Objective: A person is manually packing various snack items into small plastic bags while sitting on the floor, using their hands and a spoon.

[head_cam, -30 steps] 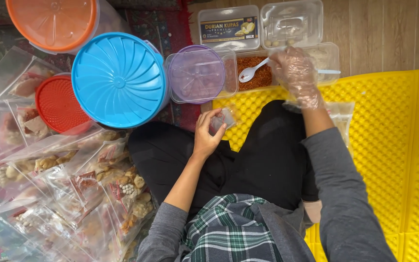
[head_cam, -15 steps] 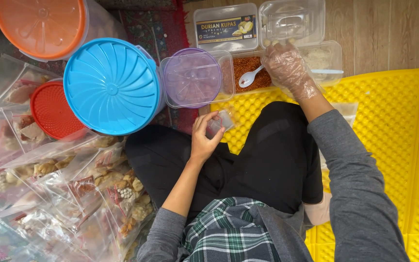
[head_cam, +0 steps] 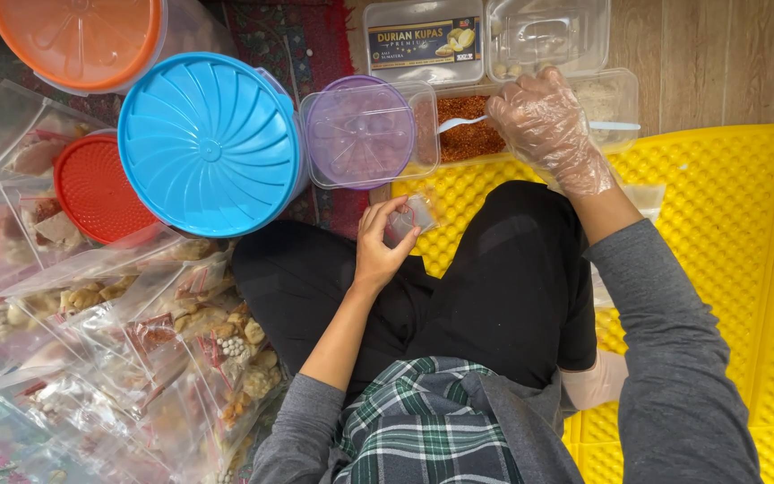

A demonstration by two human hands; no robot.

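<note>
From the head camera, looking straight down at a person seated cross-legged on the floor, the left hand [head_cam: 380, 246] is bare and curls its fingers round a small clear plastic pouch [head_cam: 410, 218], pinching it between thumb and fingertips just above the left knee; the pouch is see-through, crinkled and small enough to sit within the grip, and whatever it holds is too slight to make out. The right hand [head_cam: 544, 125] wears a loose, wrinkled transparent glove and closes on the handle of a white plastic spoon [head_cam: 460, 123], whose bowl lies in the reddish-brown, coarse chili flakes [head_cam: 469, 136] filling one compartment of a clear rectangular tray [head_cam: 618, 90] at the edge of the yellow dimpled mat [head_cam: 718, 206]. Just left of that tray, touching it, stands a small tub with a translucent purple lid [head_cam: 359, 132], and beside it a large tub with a ribbed blue lid [head_cam: 210, 143]; an orange lid [head_cam: 78, 38] and a red lid [head_cam: 96, 186] lie further left. Sealed clear bags of mixed dried snacks [head_cam: 172, 350] are heaped by the left knee. Beyond the tray sit two more clear boxes [head_cam: 548, 36] on the wooden floor.
</note>
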